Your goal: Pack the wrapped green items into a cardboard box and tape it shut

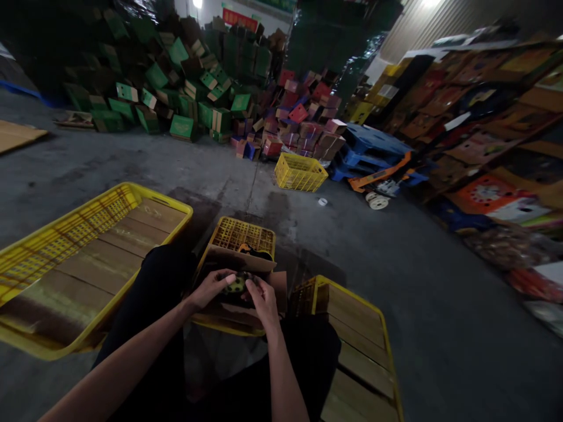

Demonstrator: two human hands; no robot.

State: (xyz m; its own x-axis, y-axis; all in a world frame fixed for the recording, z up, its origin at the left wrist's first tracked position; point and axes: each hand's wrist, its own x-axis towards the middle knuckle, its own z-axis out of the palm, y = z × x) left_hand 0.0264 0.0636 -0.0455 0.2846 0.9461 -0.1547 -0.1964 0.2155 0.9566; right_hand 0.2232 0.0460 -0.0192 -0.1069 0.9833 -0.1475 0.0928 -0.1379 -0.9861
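Observation:
Between my knees, both hands meet over an open cardboard box [281,287] resting on an upturned-looking yellow plastic crate [246,231]. My left hand [213,289] is closed on the left side of a small rounded green object with dark spots [237,283]; its exact kind is too dim to make out. The thumb and fingers of my right hand [263,298] grip the same object from the right. Just beyond the box flap lies an orange-and-black item [255,252], partly hidden. The inside of the box is dark.
A long yellow crate with cardboard strips [118,246] stands on my left, a similar crate [360,328] on my right. Ahead are another yellow crate [301,173], an orange pallet jack [378,176], blue pallets [373,140] and piled green boxes [182,126].

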